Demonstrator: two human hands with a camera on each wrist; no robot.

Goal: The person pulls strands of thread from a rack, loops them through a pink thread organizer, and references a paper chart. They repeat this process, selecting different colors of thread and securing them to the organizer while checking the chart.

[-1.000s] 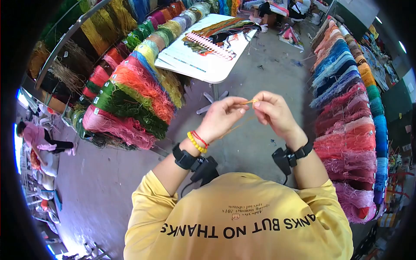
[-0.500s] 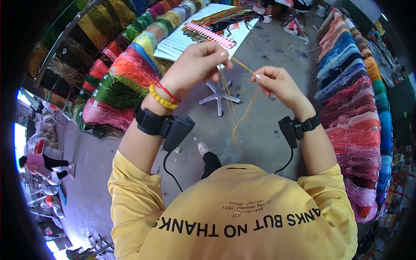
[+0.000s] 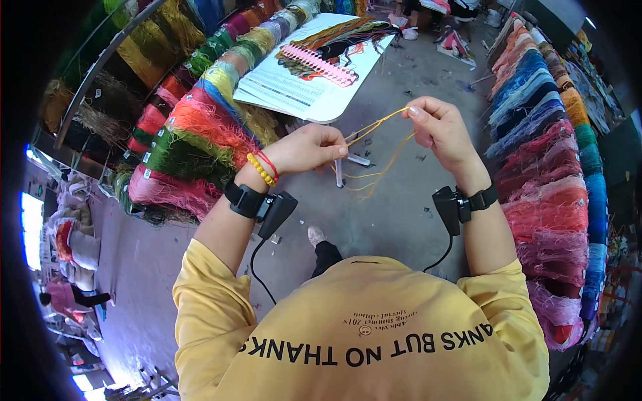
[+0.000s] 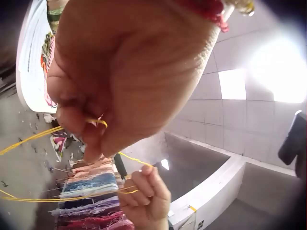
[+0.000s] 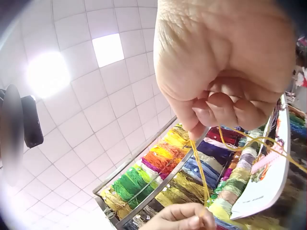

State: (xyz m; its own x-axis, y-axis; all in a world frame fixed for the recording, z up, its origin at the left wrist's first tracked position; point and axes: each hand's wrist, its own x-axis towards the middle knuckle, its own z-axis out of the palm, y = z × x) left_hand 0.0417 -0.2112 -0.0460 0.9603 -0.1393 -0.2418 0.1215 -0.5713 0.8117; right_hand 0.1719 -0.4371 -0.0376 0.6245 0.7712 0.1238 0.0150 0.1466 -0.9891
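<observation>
Strands of yellow thread [image 3: 376, 124] pinched between fingertips of left hand [image 3: 304, 148] and right hand [image 3: 438, 130]; ends dangle loose, seemingly not yet hung on pink rack [image 3: 319, 65].

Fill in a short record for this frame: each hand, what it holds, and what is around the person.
left hand: left hand pinches one end of the yellow thread
right hand: right hand pinches the other end, held higher
thread state: stretched between the hands, with loose loops hanging below
ahead: white table with a pink slotted thread holder on it
left side: rack of coloured thread hanks
right side: second rack of hanks, in blues, pinks and reds
</observation>
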